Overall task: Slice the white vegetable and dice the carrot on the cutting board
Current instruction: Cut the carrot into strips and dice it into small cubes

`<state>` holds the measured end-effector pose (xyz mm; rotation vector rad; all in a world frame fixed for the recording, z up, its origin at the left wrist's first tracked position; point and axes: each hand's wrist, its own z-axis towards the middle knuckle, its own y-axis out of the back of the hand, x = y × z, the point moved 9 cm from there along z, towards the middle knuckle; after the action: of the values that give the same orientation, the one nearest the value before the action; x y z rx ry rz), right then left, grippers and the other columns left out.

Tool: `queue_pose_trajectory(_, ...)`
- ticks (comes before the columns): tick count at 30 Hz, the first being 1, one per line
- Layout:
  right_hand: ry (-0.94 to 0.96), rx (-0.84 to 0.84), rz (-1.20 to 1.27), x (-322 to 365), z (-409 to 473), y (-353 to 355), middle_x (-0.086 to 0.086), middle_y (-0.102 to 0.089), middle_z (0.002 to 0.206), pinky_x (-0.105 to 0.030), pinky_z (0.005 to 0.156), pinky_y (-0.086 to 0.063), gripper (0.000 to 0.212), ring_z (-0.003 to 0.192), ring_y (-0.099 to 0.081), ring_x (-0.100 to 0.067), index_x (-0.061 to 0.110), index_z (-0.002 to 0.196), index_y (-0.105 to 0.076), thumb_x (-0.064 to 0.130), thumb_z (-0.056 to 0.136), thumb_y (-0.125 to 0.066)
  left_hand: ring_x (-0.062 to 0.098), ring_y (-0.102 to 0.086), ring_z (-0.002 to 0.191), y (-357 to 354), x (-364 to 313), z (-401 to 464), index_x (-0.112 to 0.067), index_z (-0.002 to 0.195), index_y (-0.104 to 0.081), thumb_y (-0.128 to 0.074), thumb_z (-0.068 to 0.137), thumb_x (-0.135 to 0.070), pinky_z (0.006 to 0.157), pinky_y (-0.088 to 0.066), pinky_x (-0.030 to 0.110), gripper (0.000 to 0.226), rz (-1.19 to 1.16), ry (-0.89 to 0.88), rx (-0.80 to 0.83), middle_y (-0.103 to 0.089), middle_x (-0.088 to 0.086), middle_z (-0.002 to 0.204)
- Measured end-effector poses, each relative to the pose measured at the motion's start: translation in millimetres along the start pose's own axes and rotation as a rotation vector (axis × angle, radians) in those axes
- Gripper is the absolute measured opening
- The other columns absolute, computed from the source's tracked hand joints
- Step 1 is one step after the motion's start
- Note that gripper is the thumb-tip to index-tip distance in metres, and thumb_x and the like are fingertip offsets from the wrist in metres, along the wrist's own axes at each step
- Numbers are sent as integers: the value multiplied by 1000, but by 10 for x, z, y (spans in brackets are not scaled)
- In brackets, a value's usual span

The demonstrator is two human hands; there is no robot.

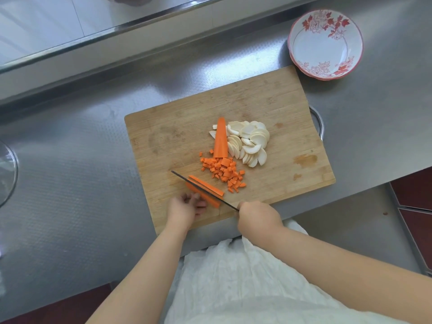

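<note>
Fingers [198,202] of left hand [184,208] curled, pinning carrot strips [205,190] near board [268,101] front edge | right hand [257,216] clamped on knife [201,189], blade lengthwise across strips | white slices [250,145] done, heaped mid-board | dice [224,170] piled beside | carrot half [221,139] uncut, judged roughly halfway | bowl [326,43] apart.

One board [268,101], one knife [201,189], one bowl [326,43]
</note>
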<state>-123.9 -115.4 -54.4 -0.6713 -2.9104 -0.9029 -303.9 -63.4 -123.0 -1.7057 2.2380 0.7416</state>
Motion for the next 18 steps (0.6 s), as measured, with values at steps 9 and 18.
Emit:
queue_pose_trajectory(9, 22, -21, 9, 13, -16, 1, -8, -65, 100, -28, 59, -37, 23, 79, -55, -25, 11, 100, -62, 1, 89, -44, 15, -56, 89, -488, -1631, -618, -16, 98, -61, -25, 103, -40, 78, -45, 32, 44, 1212, -785, 176, -61, -2, 92)
queue_pose_trajectory(18, 10, 8, 32, 23, -23, 22, -8, -64, 98, -29, 63, -40, 25, 87, -59, -27, 10, 101, -62, -2, 88, -44, 28, -55, 92, -960, -811, -264, -3, 134, -48, -23, 104, -33, 86, -42, 36, 50, 1606, -5, 582, -54, 15, 103)
